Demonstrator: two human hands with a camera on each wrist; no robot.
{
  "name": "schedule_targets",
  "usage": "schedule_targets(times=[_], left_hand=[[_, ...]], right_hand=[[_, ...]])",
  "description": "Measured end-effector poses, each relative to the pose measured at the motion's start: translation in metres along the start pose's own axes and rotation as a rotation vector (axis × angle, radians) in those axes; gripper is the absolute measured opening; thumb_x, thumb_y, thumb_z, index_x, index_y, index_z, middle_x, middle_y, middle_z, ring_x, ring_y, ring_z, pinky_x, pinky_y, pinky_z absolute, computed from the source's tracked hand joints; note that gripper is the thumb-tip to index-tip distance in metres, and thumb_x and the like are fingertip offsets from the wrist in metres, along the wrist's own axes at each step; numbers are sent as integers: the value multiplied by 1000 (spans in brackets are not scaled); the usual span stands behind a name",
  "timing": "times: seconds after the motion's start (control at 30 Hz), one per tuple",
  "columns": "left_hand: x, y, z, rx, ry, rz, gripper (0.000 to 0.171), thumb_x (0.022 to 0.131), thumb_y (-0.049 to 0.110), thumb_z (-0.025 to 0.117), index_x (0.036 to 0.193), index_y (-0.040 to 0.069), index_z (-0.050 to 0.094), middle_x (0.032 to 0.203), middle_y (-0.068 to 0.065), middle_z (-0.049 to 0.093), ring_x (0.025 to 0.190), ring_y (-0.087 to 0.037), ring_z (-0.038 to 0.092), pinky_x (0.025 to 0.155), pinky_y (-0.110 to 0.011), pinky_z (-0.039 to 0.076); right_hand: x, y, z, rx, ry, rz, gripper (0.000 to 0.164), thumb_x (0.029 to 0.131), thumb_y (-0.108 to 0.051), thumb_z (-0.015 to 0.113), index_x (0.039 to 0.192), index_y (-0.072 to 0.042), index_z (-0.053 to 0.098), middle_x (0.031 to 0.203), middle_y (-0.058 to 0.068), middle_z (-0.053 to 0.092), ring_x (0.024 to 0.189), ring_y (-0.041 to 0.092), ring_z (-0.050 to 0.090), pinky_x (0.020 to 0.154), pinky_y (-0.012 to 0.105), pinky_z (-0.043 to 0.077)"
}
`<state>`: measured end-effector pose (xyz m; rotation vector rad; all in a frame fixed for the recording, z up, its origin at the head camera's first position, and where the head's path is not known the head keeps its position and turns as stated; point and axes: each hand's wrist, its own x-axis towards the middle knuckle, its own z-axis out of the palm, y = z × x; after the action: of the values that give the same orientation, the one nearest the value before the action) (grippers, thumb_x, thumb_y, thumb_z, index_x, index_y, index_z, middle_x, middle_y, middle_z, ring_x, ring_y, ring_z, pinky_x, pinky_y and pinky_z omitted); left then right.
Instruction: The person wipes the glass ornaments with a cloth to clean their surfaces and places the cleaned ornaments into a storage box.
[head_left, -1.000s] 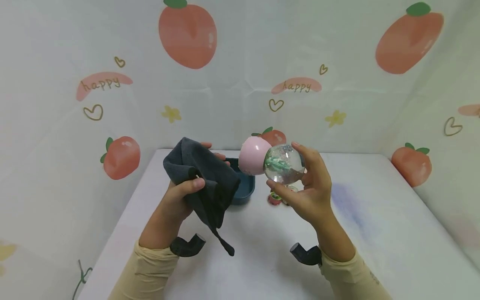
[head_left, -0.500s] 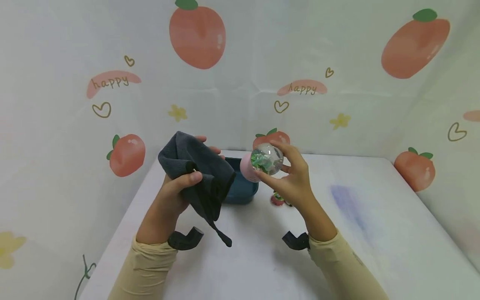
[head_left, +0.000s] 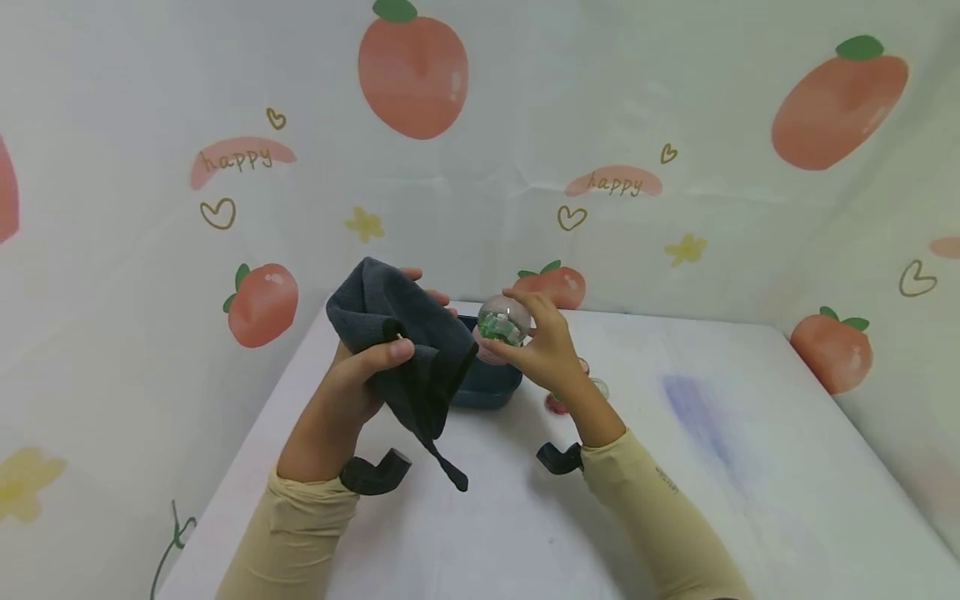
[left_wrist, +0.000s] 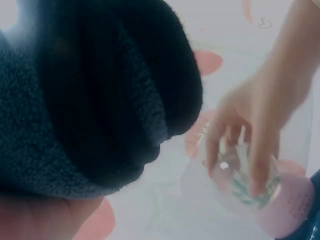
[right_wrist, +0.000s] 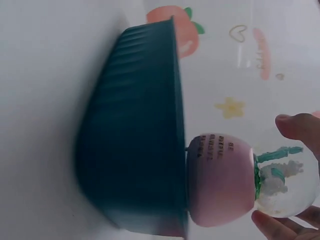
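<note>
My left hand [head_left: 351,400] grips a bunched dark grey cloth [head_left: 423,329], thumb on its near face; one narrow tail hangs down. In my right hand [head_left: 553,354] is a snow globe [head_left: 502,319], held by its clear ball between thumb and fingers. Green and white shapes show inside the ball. Its pink base [right_wrist: 220,185] carries small lettering and points toward a dark teal box [right_wrist: 135,135]. In the right wrist view the base is right at the box's rim; whether they touch I cannot tell. Cloth and left hand partly cover the box in the head view.
Several small round colourful items [head_left: 557,405] lie on the white table [head_left: 480,517], partly behind my right forearm. A patterned white backdrop [head_left: 480,225] rises behind the table. A thin green cord [head_left: 174,537] hangs by the left table edge.
My right hand has moved left with the snow globe, from the right side of the box to over it, tipping the ball toward me. The left hand keeps its hold on the cloth.
</note>
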<state>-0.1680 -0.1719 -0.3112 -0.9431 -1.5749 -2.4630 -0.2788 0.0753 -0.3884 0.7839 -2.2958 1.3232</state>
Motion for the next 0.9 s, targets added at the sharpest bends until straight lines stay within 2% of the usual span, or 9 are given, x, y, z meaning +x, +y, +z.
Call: schedule_targets(times=[0.17, 0.33, 0.5, 0.73, 0.9], left_hand=[[2, 1, 1, -1, -5, -5, 65, 86, 5, 56, 149, 12, 43, 130, -6, 68, 119, -22, 69, 97, -35, 59], [1, 0, 1, 17, -5, -9, 64, 85, 6, 56, 147, 14, 44, 129, -6, 69, 117, -22, 70, 96, -36, 59], [2, -1, 0, 32, 3, -21, 64, 85, 7, 60, 147, 14, 45, 129, -8, 69, 118, -23, 70, 97, -37, 59], [2, 0, -1, 39, 7, -25, 68, 84, 9, 63, 149, 10, 43, 129, -8, 69, 119, -23, 70, 97, -36, 58], [2, -1, -2, 28, 8, -31, 68, 84, 10, 67, 148, 11, 44, 130, -9, 68, 119, -22, 69, 96, -35, 59]], right_hand=[[5, 12, 12, -42, -41, 36, 77, 78, -22, 97, 146, -15, 60, 138, 11, 64, 125, 35, 60, 97, 53, 59], [9, 18, 21, -104, -85, 71, 73, 81, -25, 94, 145, -16, 60, 140, 10, 64, 125, 29, 61, 108, 54, 53], [11, 22, 28, -150, -92, 101, 72, 81, -32, 93, 143, -15, 61, 138, 10, 65, 124, 31, 61, 107, 56, 53], [13, 27, 36, -189, -108, 112, 71, 80, -30, 92, 141, -14, 60, 137, 12, 65, 123, 34, 61, 106, 58, 52], [13, 28, 38, -231, -140, 124, 69, 82, -32, 90, 140, -14, 59, 136, 12, 66, 125, 33, 62, 108, 56, 51]])
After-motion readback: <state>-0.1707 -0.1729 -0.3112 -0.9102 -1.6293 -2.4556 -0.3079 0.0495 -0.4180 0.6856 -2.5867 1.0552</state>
